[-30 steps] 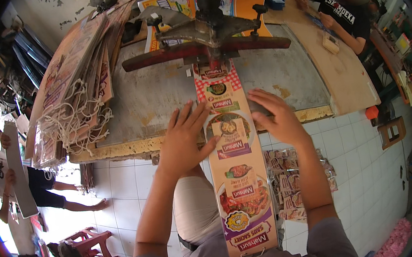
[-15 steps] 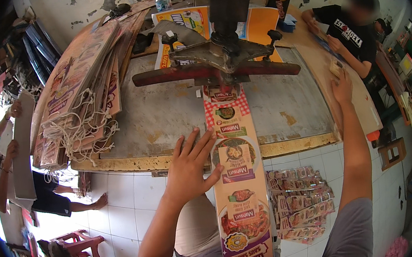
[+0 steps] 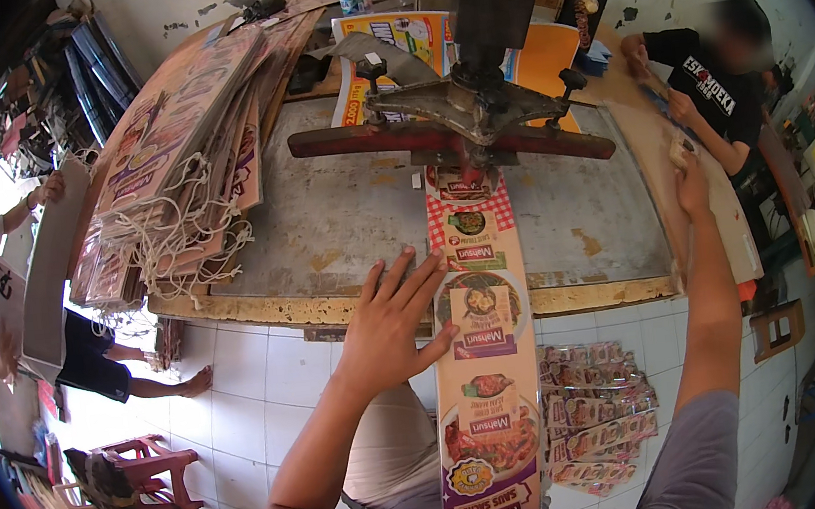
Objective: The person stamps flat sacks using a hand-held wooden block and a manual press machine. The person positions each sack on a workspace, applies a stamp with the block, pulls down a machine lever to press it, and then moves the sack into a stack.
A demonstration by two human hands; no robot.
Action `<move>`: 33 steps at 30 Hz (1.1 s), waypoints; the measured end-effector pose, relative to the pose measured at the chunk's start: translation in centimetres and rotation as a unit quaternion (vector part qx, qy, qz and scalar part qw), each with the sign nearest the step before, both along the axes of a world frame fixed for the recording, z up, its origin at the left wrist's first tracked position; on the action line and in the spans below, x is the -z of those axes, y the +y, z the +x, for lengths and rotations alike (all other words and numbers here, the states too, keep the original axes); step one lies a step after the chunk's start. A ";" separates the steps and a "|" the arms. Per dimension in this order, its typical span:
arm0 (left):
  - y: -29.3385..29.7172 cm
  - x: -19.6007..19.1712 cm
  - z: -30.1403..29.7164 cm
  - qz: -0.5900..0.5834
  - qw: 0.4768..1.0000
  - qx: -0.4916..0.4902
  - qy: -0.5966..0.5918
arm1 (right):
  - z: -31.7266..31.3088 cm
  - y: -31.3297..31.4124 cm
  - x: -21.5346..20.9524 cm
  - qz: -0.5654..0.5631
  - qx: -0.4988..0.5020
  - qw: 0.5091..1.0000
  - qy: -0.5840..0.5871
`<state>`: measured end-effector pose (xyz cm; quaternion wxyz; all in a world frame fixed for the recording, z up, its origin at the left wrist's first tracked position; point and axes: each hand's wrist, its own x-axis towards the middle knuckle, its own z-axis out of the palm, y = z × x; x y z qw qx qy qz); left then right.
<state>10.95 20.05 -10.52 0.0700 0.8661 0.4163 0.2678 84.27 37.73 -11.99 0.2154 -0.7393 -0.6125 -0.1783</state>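
A long printed cardboard strip [image 3: 490, 400] with food pictures runs from my lap up under the red-edged bar of a press [image 3: 455, 140]. Flat against the strip's left edge lies my left hand [image 3: 397, 320], its fingers spread. Out at the table's right side, my right hand [image 3: 691, 187] has its fingers closed around a small tan object [image 3: 681, 146]; its exact kind is too small to make out. The strip's far end sits beneath the press head, partly hidden.
Stacked printed boards with white cords [image 3: 169, 210] fill the table's left. Printed strips [image 3: 598, 413] lie on the tiled floor. One person holds a grey board [image 3: 56, 267] at left; another person [image 3: 708, 89] works at right. A red stool [image 3: 157, 470] stands lower left.
The whole view has shifted, so the table and press appear further right. My left hand stays on the strip; my right fingers close more around the tan object. The left person's lower hand has dropped.
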 end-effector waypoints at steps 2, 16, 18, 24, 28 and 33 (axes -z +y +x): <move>-0.3 0.0 -0.4 0.001 1.000 -0.012 0.009 | -2.6 0.4 0.1 -0.007 0.001 1.000 0.007; -0.1 0.0 0.2 -0.004 1.000 0.002 -0.017 | -10.9 -10.2 -2.4 0.046 -0.131 0.981 0.137; -0.4 -0.2 -0.2 -0.011 1.000 -0.001 -0.016 | -18.2 -14.3 -4.8 0.052 -0.170 0.974 0.144; -0.4 -0.2 -0.2 -0.006 1.000 0.002 -0.016 | -34.1 -23.6 -6.8 -0.022 -0.318 0.901 0.294; -0.3 0.0 -0.2 0.002 1.000 0.001 -0.014 | -41.2 -24.1 -7.8 -0.050 -0.430 0.874 0.222; 0.0 0.3 -0.1 0.004 1.000 0.007 -0.014 | -45.6 -20.3 -6.4 -0.106 -0.470 0.815 0.322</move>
